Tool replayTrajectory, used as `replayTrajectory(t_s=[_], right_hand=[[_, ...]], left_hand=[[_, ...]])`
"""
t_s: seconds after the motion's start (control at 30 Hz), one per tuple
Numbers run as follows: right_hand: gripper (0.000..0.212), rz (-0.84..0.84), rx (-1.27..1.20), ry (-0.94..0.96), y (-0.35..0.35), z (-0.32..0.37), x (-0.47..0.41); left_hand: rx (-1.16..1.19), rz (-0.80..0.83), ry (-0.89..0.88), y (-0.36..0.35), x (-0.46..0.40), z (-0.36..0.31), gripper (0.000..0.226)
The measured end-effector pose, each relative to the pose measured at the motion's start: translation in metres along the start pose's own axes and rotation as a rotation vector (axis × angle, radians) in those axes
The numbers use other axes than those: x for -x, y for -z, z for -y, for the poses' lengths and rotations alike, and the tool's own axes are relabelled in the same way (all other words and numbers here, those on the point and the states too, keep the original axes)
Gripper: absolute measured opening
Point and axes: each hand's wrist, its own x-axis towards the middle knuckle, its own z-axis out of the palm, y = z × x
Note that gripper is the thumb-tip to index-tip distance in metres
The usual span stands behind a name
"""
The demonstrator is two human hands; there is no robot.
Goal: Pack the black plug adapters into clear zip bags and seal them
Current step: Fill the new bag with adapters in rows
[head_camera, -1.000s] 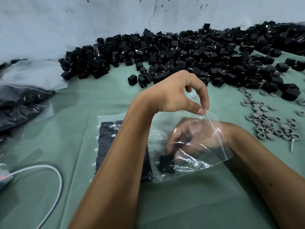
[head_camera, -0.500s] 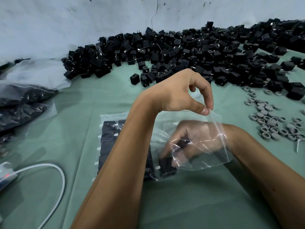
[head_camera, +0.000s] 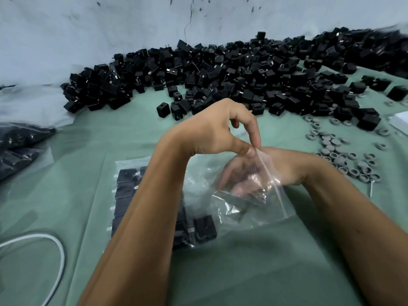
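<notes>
Two hands: both work at one clear zip bag (head_camera: 242, 204) lying on the green cloth (head_camera: 242, 272).
Left hand (head_camera: 212, 133): raised above the bag, wrist bent downward, thumb and forefinger pinching the upper lip of the bag's mouth to hold it open; the other fingers are curled in.
Right hand (head_camera: 247, 177): reaching in through the mouth, seen through the plastic; its fingers are bent, and a dark shape lies under them, but whether they grip an adapter cannot be told.
Bag contents: one black plug adapter (head_camera: 204, 228) lies plainly near the closed end; the bag looks far from full.
Work done: a filled bag (head_camera: 128, 188) with adapters in neat rows lies flat just beside the open one, partly under the left forearm; whether its zip is closed cannot be told. Dark filled bags (head_camera: 19, 146) are stacked at the far left.
Work left: a large loose pile of adapters (head_camera: 231, 78) runs along the wall, so most of the packing appears to remain; the open bag is not yet sealed.
Other items: grey rings (head_camera: 335, 153) at the right; a white cable (head_camera: 55, 248) at lower left.
</notes>
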Motion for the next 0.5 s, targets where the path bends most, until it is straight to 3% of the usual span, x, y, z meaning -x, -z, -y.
replayTrajectory(t_s=[0.07, 0.17, 0.23, 0.27, 0.33, 0.43, 0.5], right_hand=[[0.017, -0.097, -0.129, 0.032, 0.015, -0.007, 0.009], [0.006, -0.572, -0.279, -0.048, 0.028, -0.021, 0.008], [0.013, -1.012, -0.072, -0.166, 0.025, -0.034, -0.003], [0.012, -1.135, 0.119, -0.221, 0.026, -0.038, -0.009], [0.008, -1.167, 0.447, -0.269, 0.032, -0.039, -0.019], [0.048, -0.968, 0.824, -0.391, 0.057, -0.045, -0.034], [0.071, -0.781, 0.906, -0.489, 0.068, -0.045, -0.045]], left_hand=[[0.002, 0.0, -0.005, -0.001, -0.001, 0.002, 0.015], [0.006, 0.011, 0.044, -0.006, -0.003, 0.005, 0.016], [-0.002, 0.039, 0.09, -0.008, -0.003, 0.007, 0.015], [-0.017, 0.054, 0.114, -0.009, -0.003, 0.008, 0.014], [-0.053, 0.071, 0.163, -0.009, -0.003, 0.01, 0.014], [-0.051, 0.083, 0.183, -0.006, -0.003, 0.011, 0.014], [-0.039, 0.086, 0.177, -0.005, -0.002, 0.011, 0.014]])
